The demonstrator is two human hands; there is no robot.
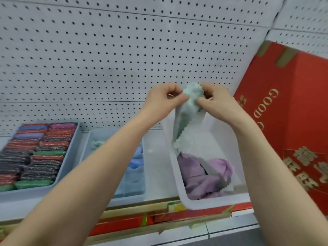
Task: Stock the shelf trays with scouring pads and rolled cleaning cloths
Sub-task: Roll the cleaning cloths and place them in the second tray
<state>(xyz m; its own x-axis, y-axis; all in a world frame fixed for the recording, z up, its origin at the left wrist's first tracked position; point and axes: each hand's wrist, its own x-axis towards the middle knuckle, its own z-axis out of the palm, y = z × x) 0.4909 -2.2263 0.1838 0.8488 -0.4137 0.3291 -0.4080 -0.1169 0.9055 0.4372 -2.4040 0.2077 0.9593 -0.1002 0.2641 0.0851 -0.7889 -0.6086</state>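
Both my hands hold a pale green cleaning cloth (188, 110) up in front of the pegboard, above a white plastic bin (236, 157). My left hand (165, 98) pinches its top left corner, and my right hand (213, 100) pinches the top right. The cloth hangs down with a zigzag edge toward the bin, which holds loose purple cloths (200, 180). At the left a grey tray (71, 157) is packed with rows of coloured scouring pads (35, 153). Beside it a light blue tray (99, 139) holds blue cloths (136, 162) and a pale green one (97, 144).
A large red cardboard box (287, 112) with gold lettering leans at the right, next to the bin. White pegboard (106, 59) backs the shelf. Below the shelf's front edge lie red and tan boxes (159, 217).
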